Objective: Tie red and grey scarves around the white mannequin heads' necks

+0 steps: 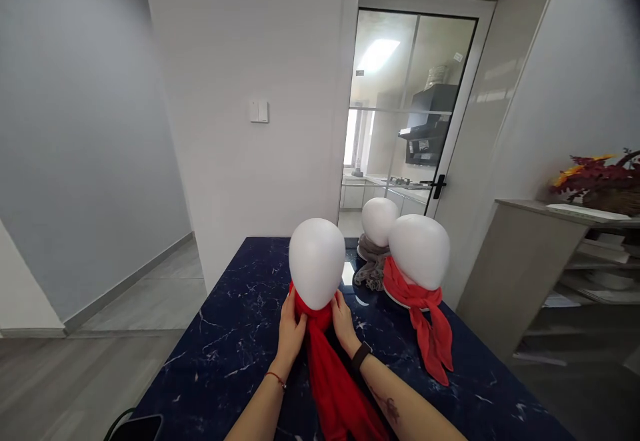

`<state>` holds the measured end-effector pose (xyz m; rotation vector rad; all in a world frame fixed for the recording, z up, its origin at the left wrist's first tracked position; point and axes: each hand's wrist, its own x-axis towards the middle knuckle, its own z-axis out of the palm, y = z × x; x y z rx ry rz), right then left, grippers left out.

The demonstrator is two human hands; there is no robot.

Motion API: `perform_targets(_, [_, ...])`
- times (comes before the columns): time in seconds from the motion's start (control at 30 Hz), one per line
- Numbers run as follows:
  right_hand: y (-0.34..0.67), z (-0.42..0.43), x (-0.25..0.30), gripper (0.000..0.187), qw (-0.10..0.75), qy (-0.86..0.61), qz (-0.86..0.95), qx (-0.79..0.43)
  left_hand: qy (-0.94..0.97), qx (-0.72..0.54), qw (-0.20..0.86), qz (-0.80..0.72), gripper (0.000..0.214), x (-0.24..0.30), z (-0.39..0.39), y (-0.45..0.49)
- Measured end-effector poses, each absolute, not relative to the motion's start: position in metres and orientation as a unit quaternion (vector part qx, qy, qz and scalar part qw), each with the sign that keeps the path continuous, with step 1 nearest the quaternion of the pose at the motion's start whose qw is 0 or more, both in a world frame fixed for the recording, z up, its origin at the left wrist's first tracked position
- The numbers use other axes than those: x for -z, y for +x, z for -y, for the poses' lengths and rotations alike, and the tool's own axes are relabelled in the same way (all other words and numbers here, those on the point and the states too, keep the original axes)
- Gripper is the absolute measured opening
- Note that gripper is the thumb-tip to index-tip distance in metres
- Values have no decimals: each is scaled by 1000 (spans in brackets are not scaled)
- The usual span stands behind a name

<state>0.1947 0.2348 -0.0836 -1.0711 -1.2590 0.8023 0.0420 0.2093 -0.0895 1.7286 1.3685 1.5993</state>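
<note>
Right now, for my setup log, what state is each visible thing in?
Front head form: upright.
Bright red scarf: around its neck, long end loose.
Left hand: touching that scarf.
Right hand: touching it too.
Right head form: standing.
Coral scarf: around its neck, ends dangling.
Rear head form: standing, partly hidden.
Gray scarf: around its base, bunched.
Glass door: apparently shut.
Ceiling light: lit.
Light switch: position unclear.

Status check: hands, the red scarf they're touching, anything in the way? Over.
Left hand and right hand touching bright red scarf below leftmost white head. Scarf tail trailing between forearms. Two other white heads off right, apart from hands.
</note>
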Motion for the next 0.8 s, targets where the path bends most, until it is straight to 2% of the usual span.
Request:
perform_targets(0.17, [201,-237,89,56,587,-451,575,-347,618,-560,237,-499,61,94,-216,41])
perform_targets(0.5, [204,-240,90,58,586,-488,570,-306,644,-548,168,-507,63,89,-212,42])
perform_targets(0.67, [212,-231,92,43,621,-568,457,-289,558,-569,136,-588,37,88,-198,36])
perform_targets(0.8, [216,-216,95,29,618,-579,448,-286,583,-549,112,-588,13,80,-181,41])
